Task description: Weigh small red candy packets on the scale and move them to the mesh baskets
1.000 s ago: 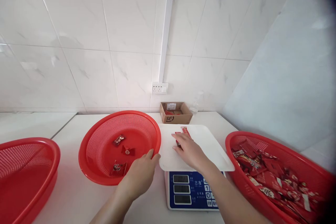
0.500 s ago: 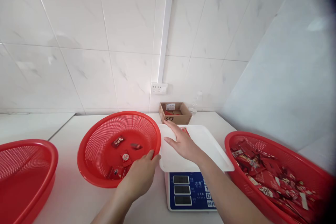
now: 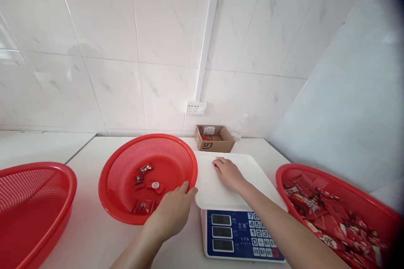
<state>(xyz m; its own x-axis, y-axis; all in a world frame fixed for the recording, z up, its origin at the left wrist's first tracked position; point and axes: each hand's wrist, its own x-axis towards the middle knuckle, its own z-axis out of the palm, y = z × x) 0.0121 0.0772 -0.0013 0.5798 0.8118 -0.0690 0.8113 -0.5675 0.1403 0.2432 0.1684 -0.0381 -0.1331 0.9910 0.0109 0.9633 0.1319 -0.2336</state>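
Note:
My left hand grips the right rim of a round red basket, its fingers wrapped over the edge. Inside the basket lie several red wrapped packets. On the white tray of a blue-panelled scale, my right hand rests with fingers curled together. A bit of red shows at its fingertips, mostly hidden by the hand.
An oblong red basket full of red packets stands at the right. Another red basket is at the left edge. Behind the tray are a cardboard box and a clear plastic bottle by the wall.
My right hand has gone from open above the tray to curled down on it, covering the red packet there. One packet, blurred in the air before, now lies in the basket. The view has shifted slightly.

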